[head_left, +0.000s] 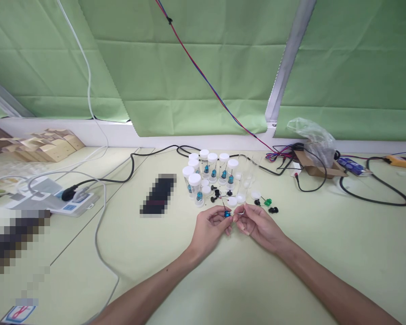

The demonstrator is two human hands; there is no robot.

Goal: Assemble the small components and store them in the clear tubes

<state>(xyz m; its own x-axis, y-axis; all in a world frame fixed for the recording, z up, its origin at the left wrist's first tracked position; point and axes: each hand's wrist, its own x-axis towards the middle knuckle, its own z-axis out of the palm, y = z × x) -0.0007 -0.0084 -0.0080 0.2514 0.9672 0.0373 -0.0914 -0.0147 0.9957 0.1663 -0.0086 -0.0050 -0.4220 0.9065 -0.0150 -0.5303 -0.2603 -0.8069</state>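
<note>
Left hand (pixel 208 230), blue piece (pixel 227 214) and right hand (pixel 261 225) meet over the desk (pixel 230 280).
Toward the left edge lies a power strip (pixel 83 204); capped vials (pixel 213 166) stand between the hands and the far edge. The left hand's grip is closed on the blue piece; the right hand's grip, fingertips together, pinches a thin metal piece (pixel 241 213) just beside it. A green piece (pixel 268 202) lies farther right, then a cardboard box (pixel 320 172) near the far edge.
</note>
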